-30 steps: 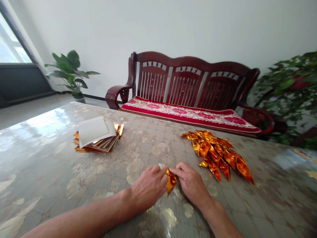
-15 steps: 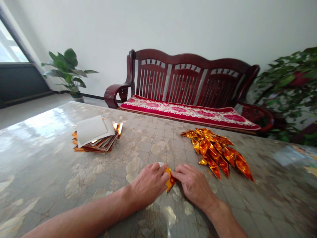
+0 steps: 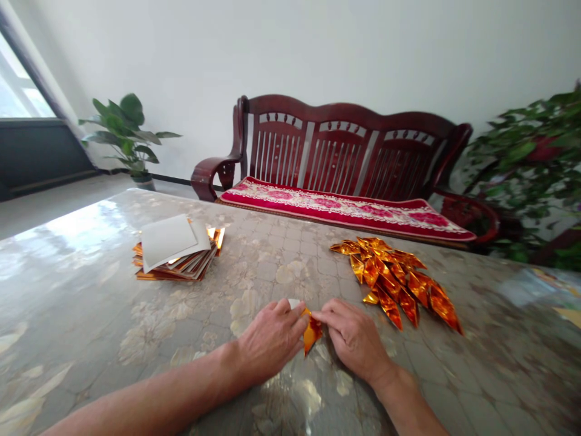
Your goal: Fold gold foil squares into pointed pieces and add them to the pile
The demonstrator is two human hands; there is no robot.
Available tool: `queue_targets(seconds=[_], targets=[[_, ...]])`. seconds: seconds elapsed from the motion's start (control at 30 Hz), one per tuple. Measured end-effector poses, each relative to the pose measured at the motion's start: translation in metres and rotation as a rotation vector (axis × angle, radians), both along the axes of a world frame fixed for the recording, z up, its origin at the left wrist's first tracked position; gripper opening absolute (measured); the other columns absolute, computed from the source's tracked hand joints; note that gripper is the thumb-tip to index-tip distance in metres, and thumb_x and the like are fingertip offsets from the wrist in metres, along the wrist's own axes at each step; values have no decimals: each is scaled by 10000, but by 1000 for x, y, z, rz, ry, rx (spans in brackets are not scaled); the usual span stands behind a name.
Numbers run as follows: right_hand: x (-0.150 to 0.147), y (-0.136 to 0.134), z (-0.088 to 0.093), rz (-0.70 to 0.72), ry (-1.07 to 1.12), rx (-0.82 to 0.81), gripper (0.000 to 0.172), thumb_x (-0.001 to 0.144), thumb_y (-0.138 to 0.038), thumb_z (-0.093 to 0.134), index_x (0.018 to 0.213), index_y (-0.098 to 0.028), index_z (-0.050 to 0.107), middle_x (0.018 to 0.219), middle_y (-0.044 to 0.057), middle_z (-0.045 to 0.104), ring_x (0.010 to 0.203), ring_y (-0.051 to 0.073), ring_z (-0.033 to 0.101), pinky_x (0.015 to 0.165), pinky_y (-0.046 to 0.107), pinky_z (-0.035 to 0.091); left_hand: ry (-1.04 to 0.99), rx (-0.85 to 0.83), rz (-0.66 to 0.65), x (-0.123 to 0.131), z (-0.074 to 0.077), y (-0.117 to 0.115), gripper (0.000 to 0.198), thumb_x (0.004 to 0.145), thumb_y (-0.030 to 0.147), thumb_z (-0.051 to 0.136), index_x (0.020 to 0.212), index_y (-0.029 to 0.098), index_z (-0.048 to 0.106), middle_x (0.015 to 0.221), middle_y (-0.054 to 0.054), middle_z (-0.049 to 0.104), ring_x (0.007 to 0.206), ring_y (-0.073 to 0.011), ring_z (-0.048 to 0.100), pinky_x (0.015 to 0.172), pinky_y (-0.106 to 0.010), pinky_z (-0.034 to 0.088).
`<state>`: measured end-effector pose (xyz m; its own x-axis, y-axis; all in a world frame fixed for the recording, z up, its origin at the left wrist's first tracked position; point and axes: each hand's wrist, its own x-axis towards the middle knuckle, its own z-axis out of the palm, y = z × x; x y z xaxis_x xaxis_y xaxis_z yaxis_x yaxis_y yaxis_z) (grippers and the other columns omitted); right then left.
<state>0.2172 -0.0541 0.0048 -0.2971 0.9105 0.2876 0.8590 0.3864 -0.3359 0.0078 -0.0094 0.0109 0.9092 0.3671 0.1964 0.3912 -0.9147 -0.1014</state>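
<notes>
A small folded piece of gold foil paper sits between my hands, just above the tabletop, with its point facing down and a white edge showing at the top. My left hand pinches its left side. My right hand presses its fingertips on the upper right edge. Further right lies a heap of folded gold foil triangles. At the far left is a stack of square foil-backed sheets, with white paper on top.
The table has a glossy, patterned cover. Beyond its far edge stand a dark red wooden bench with a red floral cushion and potted plants. Something flat and colourful lies at the right table edge.
My right hand has shifted slightly left, with its fingertips now over the foil piece. The foil piece has tilted a little, and the camera view has shifted slightly.
</notes>
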Motion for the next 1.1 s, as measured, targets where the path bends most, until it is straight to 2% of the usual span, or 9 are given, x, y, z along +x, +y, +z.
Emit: queue_targets(seconds=[0.17, 0.3, 0.37, 0.47, 0.53, 0.8, 0.97, 1.1], targets=[[4, 0, -2, -2, 60, 8, 340, 755, 7, 450, 757, -219, 704, 801, 24, 641, 818, 173, 573, 750, 291, 410, -15, -13, 42, -2, -3, 1, 212, 1000, 283, 459, 1145, 181, 576, 1192, -92, 587, 895, -213, 529, 751, -351, 413], [6, 1, 3, 33, 172, -88, 413, 651, 25, 477, 841, -246, 724, 880, 11, 656, 871, 172, 588, 813, 302, 435, -52, -43, 32, -7, -6, 10, 238, 1005, 263, 456, 1217, 204, 548, 1249, -75, 593, 946, -212, 545, 800, -343, 446], [3, 1, 5, 66, 165, -127, 366, 665, -11, 555, 865, -263, 730, 905, 4, 653, 902, 179, 582, 845, 318, 429, -73, -55, 23, -9, -7, 17, 256, 1009, 271, 456, 1245, 215, 537, 1292, -69, 585, 1017, -216, 546, 840, -343, 454], [-3, 3, 6, 71, 156, -142, 155, 762, -139, 666, 818, -270, 729, 888, 0, 655, 898, 178, 575, 842, 325, 420, -91, -91, 4, -11, -7, 25, 265, 1012, 288, 456, 1258, 243, 544, 1329, -52, 579, 1090, -209, 541, 893, -340, 453], [-6, 4, 5, 61, 155, -145, 90, 822, -203, 672, 781, -265, 722, 862, -3, 657, 881, 170, 572, 822, 317, 414, -108, -123, -8, -12, -6, 28, 267, 1018, 306, 443, 1254, 257, 557, 1323, -39, 589, 1112, -201, 542, 920, -337, 448], [-15, 7, 1, -13, 102, -133, 118, 861, -240, 662, 744, -244, 676, 810, -14, 644, 848, 167, 550, 775, 305, 383, -150, -210, -45, -16, 2, 31, 255, 972, 305, 506, 1196, 255, 617, 1283, -35, 616, 1152, -207, 544, 997, -354, 400], [-20, 8, 1, -83, 75, -118, 47, 803, -223, 685, 778, -243, 651, 818, -16, 641, 849, 176, 553, 756, 305, 378, -148, -223, -36, -16, 4, 29, 271, 971, 273, 493, 1215, 262, 611, 1271, -36, 621, 1159, -203, 543, 1001, -350, 395], [-24, 8, 1, -165, 88, -142, 89, 760, -224, 693, 792, -235, 611, 788, -25, 631, 804, 174, 548, 712, 296, 360, -167, -231, -21, -14, 1, 28, 272, 987, 330, 489, 1222, 254, 603, 1276, -44, 621, 1177, -208, 540, 1014, -366, 397]])
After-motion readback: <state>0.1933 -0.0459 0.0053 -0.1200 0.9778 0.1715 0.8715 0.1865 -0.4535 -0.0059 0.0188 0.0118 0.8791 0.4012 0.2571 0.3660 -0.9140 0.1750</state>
